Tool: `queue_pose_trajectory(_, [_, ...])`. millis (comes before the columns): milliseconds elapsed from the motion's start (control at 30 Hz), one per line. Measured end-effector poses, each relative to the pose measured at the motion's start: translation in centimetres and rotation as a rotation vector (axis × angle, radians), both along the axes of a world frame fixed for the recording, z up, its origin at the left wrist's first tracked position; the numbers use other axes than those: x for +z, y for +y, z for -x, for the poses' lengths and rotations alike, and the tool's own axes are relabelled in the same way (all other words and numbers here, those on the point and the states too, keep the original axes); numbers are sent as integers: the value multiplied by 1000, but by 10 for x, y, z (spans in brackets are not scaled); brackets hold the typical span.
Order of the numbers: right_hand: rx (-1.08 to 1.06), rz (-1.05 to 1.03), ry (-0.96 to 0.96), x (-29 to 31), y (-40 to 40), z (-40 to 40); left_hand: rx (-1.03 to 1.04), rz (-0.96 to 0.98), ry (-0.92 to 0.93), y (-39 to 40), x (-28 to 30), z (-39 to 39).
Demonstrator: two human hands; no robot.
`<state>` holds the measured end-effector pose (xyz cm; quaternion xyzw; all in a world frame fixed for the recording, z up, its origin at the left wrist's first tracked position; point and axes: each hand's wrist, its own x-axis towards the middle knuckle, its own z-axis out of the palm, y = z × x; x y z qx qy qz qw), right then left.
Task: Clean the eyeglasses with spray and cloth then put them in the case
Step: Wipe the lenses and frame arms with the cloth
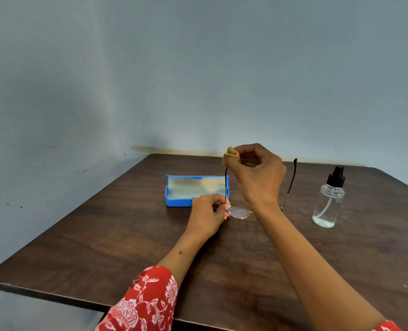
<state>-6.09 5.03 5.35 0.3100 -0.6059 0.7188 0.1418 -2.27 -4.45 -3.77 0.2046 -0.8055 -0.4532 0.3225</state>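
Sleeves: red cloth with a white flower print [148, 304] covers the left upper forearm at the bottom edge; a scrap of the same print shows at the right corner.
Left hand: the left hand [209, 212] is curled, thumb and fingertips pinching the eyeglasses [240, 213] at the frame's left corner, where lens and hinge meet, just above the table.
Eyeglasses: thin metal frame, lenses facing roughly down; one lens shows, the other is hidden behind the right wrist. Both dark temples stand up, one beside each side of the right hand.
Right hand: the right hand [258, 173] is raised above the frame, fingers curled, pinching the tan cloth [231, 155] round the tip of the left temple.
Step in hand: probably wiping the temple with the cloth.
Doing it well: keep the pinch at the hinge firm so the arm does not flex, draw the cloth along its length with light pressure, and keep bare fingertips off the lens.
Case: the blue case [193, 191] lies open just behind the left hand, pale lining showing, nothing visible inside.
Spray: the clear spray bottle [329, 201] with a black nozzle stands upright, well to the right, partly full.
Surface: dark wood-grain table [102, 235] with rounded corners.
Room: plain blue-grey wall [198, 68], with small marks and a yellowish streak behind the table's far edge.
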Motion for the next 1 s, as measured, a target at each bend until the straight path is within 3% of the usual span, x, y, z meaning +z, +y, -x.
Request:
queue_pose_trajectory(167, [70, 106, -49, 20, 11, -4, -3, -24, 28, 0, -1, 0])
queue_pose_trajectory(267, [93, 61, -47, 27, 32, 1, -11, -26, 39, -1, -1, -2])
queue_pose_trajectory(367, [69, -163, -47, 16, 68, 17, -2, -23, 48, -1, -2, -1])
queue_pose_trajectory(467, [-19, -443, -155, -3, 101, 34, 1, -32, 58, 0, -1, 0])
queue_pose_trajectory(567, [-83, -593, -252, -21, 115, 50, -19, -38, 78, 3, 1, -2])
queue_pose_trajectory(767, [-19, -592, -299, -37, 119, 59, -71, -53, 65, 11, 2, -4])
queue_pose_trajectory(1000, [-134, -526, -305, -43, 152, 61, -146, 47, 34, 34, 2, 8])
